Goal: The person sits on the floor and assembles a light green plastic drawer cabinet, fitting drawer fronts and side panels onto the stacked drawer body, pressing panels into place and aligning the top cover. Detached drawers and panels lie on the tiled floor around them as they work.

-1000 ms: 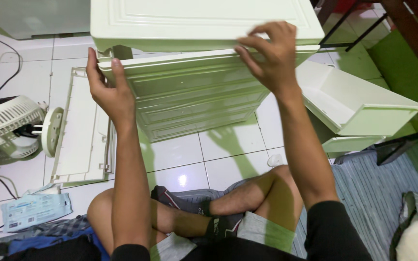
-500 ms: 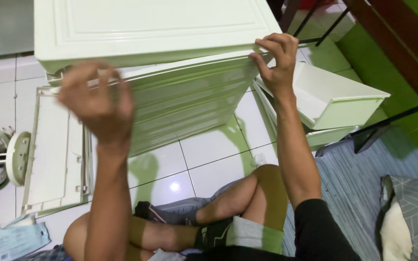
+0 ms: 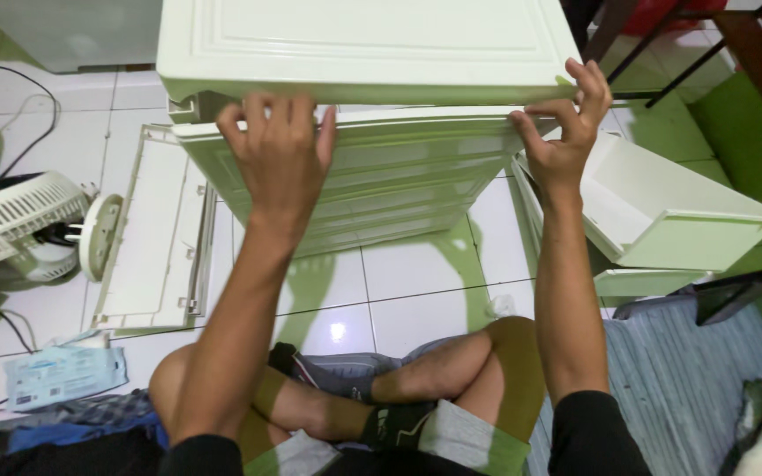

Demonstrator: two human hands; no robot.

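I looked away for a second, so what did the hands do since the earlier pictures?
The left hand let go of the cabinet's left side, rose, and now grips the front edge of the cream plastic drawer cabinet nearer the middle. The right hand kept its hold on the right corner. The loose drawers, the side panel and the fan stayed on the floor; the person sits cross-legged as before.

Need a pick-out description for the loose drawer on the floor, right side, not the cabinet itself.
Start at the tall cream plastic drawer cabinet that the left hand and right hand grip at its front. Just right of it, past the right forearm, an open-topped cream plastic drawer lies on the white tiled floor. Unlike the flat cream panel lying left of the cabinet, it is a deep box.
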